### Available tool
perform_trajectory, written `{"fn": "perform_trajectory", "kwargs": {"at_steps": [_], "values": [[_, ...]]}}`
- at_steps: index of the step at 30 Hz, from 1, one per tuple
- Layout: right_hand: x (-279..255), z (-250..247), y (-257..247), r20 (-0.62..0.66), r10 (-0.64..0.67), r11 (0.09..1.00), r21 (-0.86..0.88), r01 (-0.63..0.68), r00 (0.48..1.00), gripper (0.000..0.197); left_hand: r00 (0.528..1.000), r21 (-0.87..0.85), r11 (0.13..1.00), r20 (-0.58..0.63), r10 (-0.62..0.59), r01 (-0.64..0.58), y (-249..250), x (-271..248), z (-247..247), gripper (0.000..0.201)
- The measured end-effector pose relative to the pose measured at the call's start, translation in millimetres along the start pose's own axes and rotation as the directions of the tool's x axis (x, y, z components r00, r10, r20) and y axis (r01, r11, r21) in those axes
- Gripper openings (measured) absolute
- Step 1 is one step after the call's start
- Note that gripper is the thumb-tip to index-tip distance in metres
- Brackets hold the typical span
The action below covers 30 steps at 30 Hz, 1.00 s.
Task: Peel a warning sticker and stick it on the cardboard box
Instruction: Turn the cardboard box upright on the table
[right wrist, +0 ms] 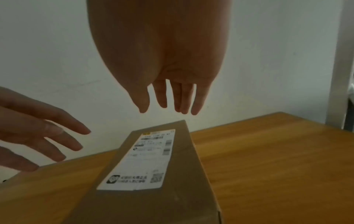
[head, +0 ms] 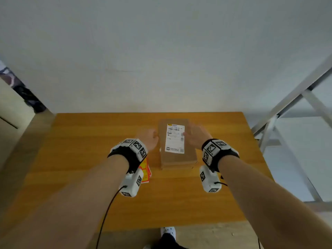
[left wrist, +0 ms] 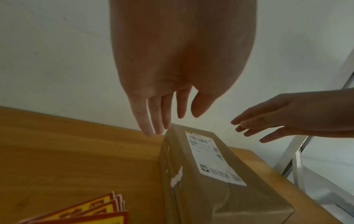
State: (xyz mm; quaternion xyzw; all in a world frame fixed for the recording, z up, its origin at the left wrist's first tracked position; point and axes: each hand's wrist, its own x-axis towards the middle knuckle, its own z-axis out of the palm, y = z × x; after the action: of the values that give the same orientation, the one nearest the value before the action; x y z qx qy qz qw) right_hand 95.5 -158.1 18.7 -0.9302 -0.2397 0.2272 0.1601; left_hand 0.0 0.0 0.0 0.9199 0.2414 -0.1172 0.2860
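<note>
Black wrist straps (head: 132, 159) carry white marker-printed camera blocks (head: 210, 180) with black cables (head: 107, 212).

Matt brown cardboard box (head: 177, 159) with a seemingly glossy paper label (head: 174, 138), on smooth wood-grain table (head: 89, 141)

Wooden table (head: 89, 144) against a white wall; cardboard box (head: 177, 159) lying flat near its middle, white shipping label up; stack of red-yellow warning stickers (head: 146, 170) just beside the box
</note>
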Motion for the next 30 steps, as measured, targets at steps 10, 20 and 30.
{"fn": "perform_trajectory", "kwargs": {"at_steps": [10, 20, 30], "values": [[38, 23, 36, 0.199, 0.136, 0.942, 0.276, -0.189, 0.97, 0.079, 0.982, -0.275, 0.947, 0.141, -0.129, 0.164, -8, 31, 44, 0.049], [51, 29, 49, 0.276, 0.131, 0.885, 0.4, -0.238, 0.952, 0.077, 0.97, -0.441, 0.868, 0.178, -0.163, 0.226, -8, 37, 50, 0.043], [34, 20, 54, 0.235, 0.136, 0.721, 0.643, -0.259, 0.963, 0.074, 0.971, -0.603, 0.761, 0.135, -0.2, 0.24, 6, 13, 32, 0.042]]}}
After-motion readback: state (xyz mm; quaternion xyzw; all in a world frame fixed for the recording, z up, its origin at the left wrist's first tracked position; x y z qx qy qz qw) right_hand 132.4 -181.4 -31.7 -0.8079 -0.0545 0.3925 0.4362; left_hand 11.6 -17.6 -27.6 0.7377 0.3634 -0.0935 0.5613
